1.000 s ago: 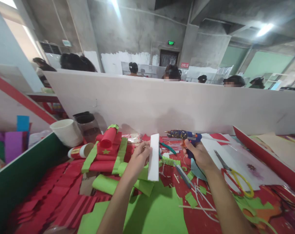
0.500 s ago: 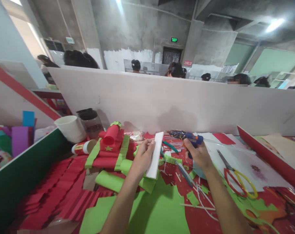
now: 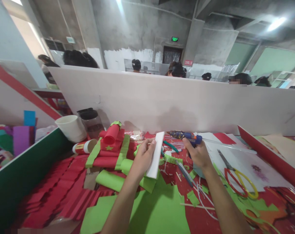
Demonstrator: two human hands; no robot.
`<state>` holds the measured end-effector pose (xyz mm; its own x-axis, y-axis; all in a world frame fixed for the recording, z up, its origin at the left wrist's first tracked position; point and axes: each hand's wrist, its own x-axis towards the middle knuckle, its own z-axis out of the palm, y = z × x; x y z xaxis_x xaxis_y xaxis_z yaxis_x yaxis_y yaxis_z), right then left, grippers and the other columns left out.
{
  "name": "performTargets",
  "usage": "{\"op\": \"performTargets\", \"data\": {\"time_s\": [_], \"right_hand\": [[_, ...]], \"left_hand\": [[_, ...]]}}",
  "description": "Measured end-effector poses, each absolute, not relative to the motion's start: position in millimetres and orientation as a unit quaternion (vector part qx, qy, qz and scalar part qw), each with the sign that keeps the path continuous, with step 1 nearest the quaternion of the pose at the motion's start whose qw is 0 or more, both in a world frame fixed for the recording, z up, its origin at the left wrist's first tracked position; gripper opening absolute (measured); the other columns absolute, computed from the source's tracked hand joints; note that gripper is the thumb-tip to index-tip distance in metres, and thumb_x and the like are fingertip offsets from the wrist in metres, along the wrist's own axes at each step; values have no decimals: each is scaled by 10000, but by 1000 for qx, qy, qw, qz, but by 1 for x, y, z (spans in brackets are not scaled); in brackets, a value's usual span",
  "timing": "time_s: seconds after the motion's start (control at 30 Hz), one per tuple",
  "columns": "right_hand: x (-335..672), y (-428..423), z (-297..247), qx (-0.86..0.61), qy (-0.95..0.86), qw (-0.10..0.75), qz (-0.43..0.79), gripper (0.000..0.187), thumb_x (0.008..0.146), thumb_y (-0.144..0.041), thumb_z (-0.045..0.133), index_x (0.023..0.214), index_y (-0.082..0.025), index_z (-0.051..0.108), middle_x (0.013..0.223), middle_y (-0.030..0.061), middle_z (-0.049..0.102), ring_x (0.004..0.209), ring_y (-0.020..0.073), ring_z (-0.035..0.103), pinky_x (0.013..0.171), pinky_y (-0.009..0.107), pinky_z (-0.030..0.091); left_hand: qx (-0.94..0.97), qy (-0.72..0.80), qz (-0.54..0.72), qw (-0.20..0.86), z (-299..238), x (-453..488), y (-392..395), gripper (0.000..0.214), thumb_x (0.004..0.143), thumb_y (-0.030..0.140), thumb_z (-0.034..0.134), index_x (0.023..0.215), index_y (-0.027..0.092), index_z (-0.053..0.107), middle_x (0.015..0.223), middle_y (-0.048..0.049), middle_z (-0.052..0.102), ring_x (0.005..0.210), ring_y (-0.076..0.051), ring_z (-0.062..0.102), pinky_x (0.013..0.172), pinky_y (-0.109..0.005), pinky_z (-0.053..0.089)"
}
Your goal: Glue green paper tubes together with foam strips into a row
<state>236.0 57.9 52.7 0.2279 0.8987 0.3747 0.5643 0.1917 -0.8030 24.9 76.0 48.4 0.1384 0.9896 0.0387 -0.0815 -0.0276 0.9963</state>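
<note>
Left hand [image 3: 144, 158]: fingers pinched shut on 1 white strip [image 3: 155, 159], centre frame, gripped at its left edge, apparently to keep the broad face unobstructed. Right hand [image 3: 198, 155]: fingers wrapped round 1 glue gun [image 3: 182, 134], right of centre, tip directed left beside the strip's upper end; contact not confirmed. Scissors [image 3: 225, 162] lie at lower right, apart from both hands.
</note>
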Motion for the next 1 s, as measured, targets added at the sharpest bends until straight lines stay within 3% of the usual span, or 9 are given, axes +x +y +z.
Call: {"op": "performTargets", "data": {"time_s": [0.4,0.6,1.0], "right_hand": [[237,56,52,-583,-623,479,206,433,842,-536,572,583,-190,586,431,-23,509,433,130,498,498,245,415],[240,58,45,-572,-595,508,247,414,835,-556,575,742,-164,669,452,-23,530,415,133,514,440,239,401],[236,56,52,-591,-605,497,196,408,848,-529,570,641,-179,602,415,-32,517,391,123,501,456,237,393]], "left_hand": [[518,435,493,546,44,23,79,308,805,500,560,838,197,519,557,71,456,461,-89,393,442,-193,303],[514,433,503,543,45,23,78,310,781,488,583,839,186,539,578,65,470,467,-84,389,450,-192,310],[510,425,497,558,46,25,79,260,802,433,574,865,183,545,547,66,463,448,-85,376,427,-183,290]]}}
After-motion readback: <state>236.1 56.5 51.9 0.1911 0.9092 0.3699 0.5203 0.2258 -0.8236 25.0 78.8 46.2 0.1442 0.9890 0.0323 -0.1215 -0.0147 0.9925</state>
